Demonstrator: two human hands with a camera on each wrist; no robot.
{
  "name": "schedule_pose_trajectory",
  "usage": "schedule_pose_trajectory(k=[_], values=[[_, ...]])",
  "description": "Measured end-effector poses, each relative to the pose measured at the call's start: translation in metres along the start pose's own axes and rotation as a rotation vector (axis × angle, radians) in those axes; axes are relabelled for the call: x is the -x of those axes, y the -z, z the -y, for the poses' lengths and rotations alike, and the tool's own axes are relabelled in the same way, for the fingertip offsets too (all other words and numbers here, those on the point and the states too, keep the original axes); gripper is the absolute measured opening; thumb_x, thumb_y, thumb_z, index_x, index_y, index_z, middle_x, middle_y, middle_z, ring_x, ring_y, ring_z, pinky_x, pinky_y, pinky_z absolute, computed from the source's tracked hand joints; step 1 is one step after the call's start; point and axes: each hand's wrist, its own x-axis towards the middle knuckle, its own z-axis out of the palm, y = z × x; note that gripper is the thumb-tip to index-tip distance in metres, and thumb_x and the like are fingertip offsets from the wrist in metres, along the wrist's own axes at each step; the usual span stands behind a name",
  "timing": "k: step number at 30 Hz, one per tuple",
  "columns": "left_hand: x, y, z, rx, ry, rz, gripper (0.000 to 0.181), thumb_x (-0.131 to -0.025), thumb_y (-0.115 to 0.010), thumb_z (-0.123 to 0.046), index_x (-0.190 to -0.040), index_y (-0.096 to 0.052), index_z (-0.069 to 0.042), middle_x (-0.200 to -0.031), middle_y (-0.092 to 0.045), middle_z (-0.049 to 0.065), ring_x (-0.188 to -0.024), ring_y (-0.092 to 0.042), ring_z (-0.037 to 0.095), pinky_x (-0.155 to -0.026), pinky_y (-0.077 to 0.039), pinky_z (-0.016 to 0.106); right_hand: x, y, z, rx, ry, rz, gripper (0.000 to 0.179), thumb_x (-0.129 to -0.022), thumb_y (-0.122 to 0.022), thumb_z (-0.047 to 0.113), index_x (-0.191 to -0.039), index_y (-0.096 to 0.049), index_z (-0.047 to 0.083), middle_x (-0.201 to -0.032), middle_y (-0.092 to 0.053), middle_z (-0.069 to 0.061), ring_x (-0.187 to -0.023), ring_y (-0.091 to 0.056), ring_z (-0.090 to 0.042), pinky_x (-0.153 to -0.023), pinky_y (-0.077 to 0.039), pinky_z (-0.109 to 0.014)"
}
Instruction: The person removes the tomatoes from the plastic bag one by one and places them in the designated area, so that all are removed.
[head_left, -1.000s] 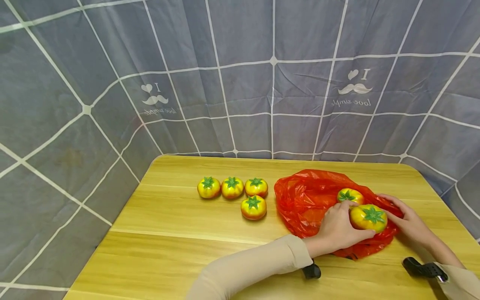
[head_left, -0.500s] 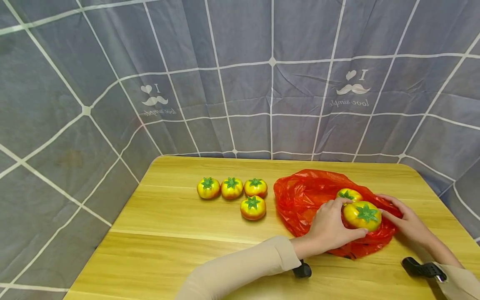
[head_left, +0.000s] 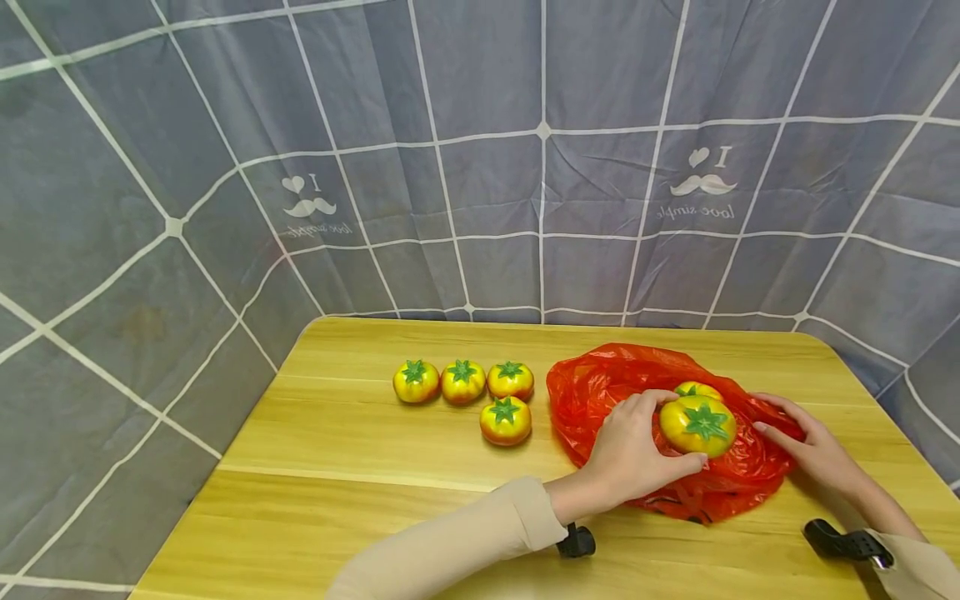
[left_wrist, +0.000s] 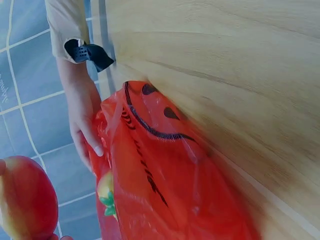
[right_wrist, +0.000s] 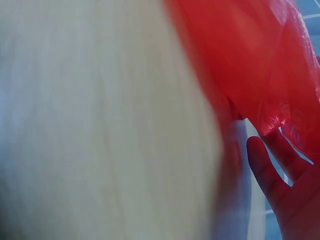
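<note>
My left hand (head_left: 630, 450) grips a yellow-and-red tomato (head_left: 693, 429) with a green star-shaped top, thumb on its near side and fingers on its far side. The tomato overlaps the red plastic bag (head_left: 600, 387) in the head view; from the left wrist it shows beside the bag's mouth. Partly hidden behind it, a second tomato (head_left: 699, 389) lies in the bag. At the bag's right edge, my right hand (head_left: 817, 454) holds the plastic between thumb and fingers. The right wrist view has that hand's thumb (right_wrist: 265, 167) beside the hanging red plastic.
Left of the bag, several similar tomatoes (head_left: 463, 382) stand on the wooden table (head_left: 337, 450), most in a row with one in front. A grey curtain (head_left: 480, 217) with white lines hangs behind the table and along its left side.
My left hand has moved left with the tomato, away from my right hand. The right hand stays at the bag's right edge. The loose tomatoes on the table have not moved.
</note>
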Motion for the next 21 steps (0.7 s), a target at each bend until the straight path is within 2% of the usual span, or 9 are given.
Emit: schedule_pose_trajectory(k=[14, 21], values=[[0.009, 0.020, 0.024, 0.035, 0.025, -0.054, 0.061, -0.078, -0.076, -0.043, -0.129, -0.050, -0.022, -0.120, -0.060, -0.010, -0.113, -0.055, 0.011, -0.096, -0.044, 0.024, -0.001, -0.001, -0.002, -0.045, 0.006, 0.007, 0.047, -0.094, -0.052, -0.004, -0.139, -0.045, 0.008, -0.114, -0.056, 0.031, -0.089, -0.059, 0.011, -0.070, -0.050, -0.011], [0.012, 0.036, 0.036, 0.011, 0.035, -0.072, 0.063, -0.077, -0.077, -0.041, -0.131, -0.050, -0.021, -0.123, -0.060, -0.008, -0.115, -0.055, 0.014, -0.098, -0.044, 0.029, -0.002, 0.000, 0.000, -0.073, -0.006, 0.024, 0.049, -0.094, -0.052, -0.004, -0.140, -0.045, 0.010, -0.114, -0.057, 0.030, -0.089, -0.060, 0.009, -0.070, -0.052, -0.012]])
